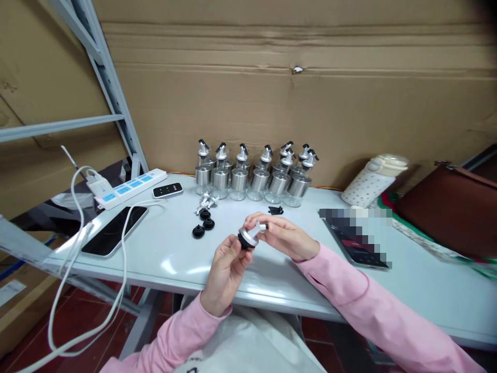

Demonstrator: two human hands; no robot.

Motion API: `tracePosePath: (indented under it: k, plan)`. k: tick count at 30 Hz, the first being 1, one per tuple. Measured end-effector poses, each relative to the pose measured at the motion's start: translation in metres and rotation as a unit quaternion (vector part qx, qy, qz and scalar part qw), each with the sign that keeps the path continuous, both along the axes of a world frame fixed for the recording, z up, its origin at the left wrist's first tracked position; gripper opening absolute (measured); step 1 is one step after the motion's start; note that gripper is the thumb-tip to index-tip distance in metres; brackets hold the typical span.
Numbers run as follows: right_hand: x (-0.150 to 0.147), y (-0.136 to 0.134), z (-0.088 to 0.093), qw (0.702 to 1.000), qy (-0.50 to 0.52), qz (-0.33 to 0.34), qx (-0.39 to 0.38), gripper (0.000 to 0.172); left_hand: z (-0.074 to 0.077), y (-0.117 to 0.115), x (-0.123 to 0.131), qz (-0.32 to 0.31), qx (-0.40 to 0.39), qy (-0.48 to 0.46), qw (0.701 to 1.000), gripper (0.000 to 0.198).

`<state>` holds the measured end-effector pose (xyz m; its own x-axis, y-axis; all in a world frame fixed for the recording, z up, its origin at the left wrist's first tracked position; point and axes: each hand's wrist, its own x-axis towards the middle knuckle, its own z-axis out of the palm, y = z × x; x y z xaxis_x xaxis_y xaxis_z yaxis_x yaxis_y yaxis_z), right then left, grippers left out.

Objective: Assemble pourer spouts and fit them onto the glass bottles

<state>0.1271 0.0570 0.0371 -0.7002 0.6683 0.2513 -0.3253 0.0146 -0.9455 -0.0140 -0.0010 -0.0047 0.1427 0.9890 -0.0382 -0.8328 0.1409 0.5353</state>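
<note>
My left hand (224, 272) and my right hand (285, 237) meet above the white table (163, 259), both closed on one small pourer cap (249, 237). The cap has a silver collar and spout and a black stopper. My left fingers pinch the black stopper side, and my right fingers grip the silver spout. On the table to the left lie three black stoppers (204, 224) and a few loose silver spouts (204, 202). Small black pieces (275, 210) lie just beyond my right hand. Both sleeves are pink.
Several glass bottles with steel bands and pourer tops (254, 173) stand in rows at the back. A power strip (130, 187), a small black device (167, 190), a phone (114, 230) with white cable, a dotted white flask (373, 184) and a tablet (359, 246) also lie here.
</note>
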Motion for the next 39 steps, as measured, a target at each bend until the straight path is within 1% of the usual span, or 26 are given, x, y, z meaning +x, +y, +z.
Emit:
tracePosePath:
  k: [7, 9, 10, 12, 14, 15, 16, 18, 20, 22, 23, 25, 26, 27, 28, 31, 33, 37, 39]
  plan:
    - [0.0, 0.003, -0.006, 0.999, 0.01, 0.02, -0.037, 0.028, 0.002, -0.001, 0.0, 0.006, 0.031, 0.019, 0.999, 0.028]
    - [0.0, 0.007, -0.009, 0.999, -0.005, 0.006, -0.048, 0.03, 0.002, -0.001, 0.0, 0.023, 0.05, 0.027, 0.998, 0.031]
    - [0.0, 0.009, -0.01, 0.999, -0.015, -0.023, -0.041, 0.031, 0.002, -0.001, 0.0, 0.039, 0.058, 0.04, 0.997, 0.033]
    - [-0.001, 0.01, -0.012, 0.991, -0.038, -0.128, 0.013, 0.029, 0.002, -0.001, 0.001, 0.074, 0.067, 0.081, 0.992, 0.034]
    - [-0.003, 0.008, -0.012, 0.961, -0.07, -0.243, 0.108, 0.021, 0.0, -0.001, 0.001, 0.097, 0.061, 0.126, 0.985, 0.035]
    - [-0.004, 0.005, -0.011, 0.942, -0.091, -0.279, 0.161, 0.018, -0.001, -0.001, 0.002, 0.102, 0.057, 0.145, 0.983, 0.035]
    - [-0.005, 0.002, -0.01, 0.926, -0.115, -0.292, 0.211, 0.016, -0.001, -0.001, 0.002, 0.107, 0.052, 0.162, 0.98, 0.036]
    - [-0.006, -0.004, -0.008, 0.902, -0.163, -0.271, 0.293, 0.016, -0.002, -0.001, 0.001, 0.12, 0.053, 0.195, 0.972, 0.036]
    - [-0.007, -0.009, -0.007, 0.89, -0.202, -0.24, 0.332, 0.019, 0.0, -0.003, -0.002, 0.129, 0.073, 0.236, 0.96, 0.034]
    - [-0.007, -0.01, -0.006, 0.888, -0.225, -0.238, 0.323, 0.02, 0.003, -0.005, -0.008, 0.12, 0.118, 0.307, 0.937, 0.029]
    - [-0.007, -0.009, -0.006, 0.892, -0.228, -0.24, 0.307, 0.02, 0.005, -0.006, -0.011, 0.107, 0.147, 0.359, 0.916, 0.026]
    - [-0.005, -0.007, -0.005, 0.906, -0.227, -0.234, 0.269, 0.021, 0.008, -0.007, -0.018, 0.116, 0.185, 0.457, 0.862, 0.02]
    - [-0.005, -0.006, -0.005, 0.914, -0.226, -0.223, 0.253, 0.022, 0.009, -0.007, -0.02, 0.122, 0.192, 0.483, 0.845, 0.018]
    - [-0.004, -0.005, -0.005, 0.92, -0.225, -0.21, 0.241, 0.022, 0.01, -0.006, -0.022, 0.123, 0.195, 0.494, 0.838, 0.015]
    - [-0.004, -0.004, -0.006, 0.925, -0.226, -0.198, 0.233, 0.023, 0.01, -0.005, -0.023, 0.119, 0.197, 0.495, 0.838, 0.012]
    - [-0.004, -0.005, -0.006, 0.93, -0.229, -0.174, 0.229, 0.023, 0.01, -0.003, -0.023, 0.101, 0.197, 0.477, 0.851, 0.009]
    - [-0.005, -0.006, -0.006, 0.929, -0.234, -0.171, 0.231, 0.025, 0.009, -0.002, -0.022, 0.106, 0.192, 0.475, 0.852, 0.008]
    - [-0.008, -0.007, -0.006, 0.924, -0.25, -0.172, 0.233, 0.024, 0.007, -0.001, -0.021, 0.13, 0.194, 0.484, 0.843, 0.008]
    - [-0.009, -0.008, -0.006, 0.922, -0.255, -0.172, 0.236, 0.024, 0.006, 0.0, -0.022, 0.136, 0.203, 0.495, 0.834, 0.009]
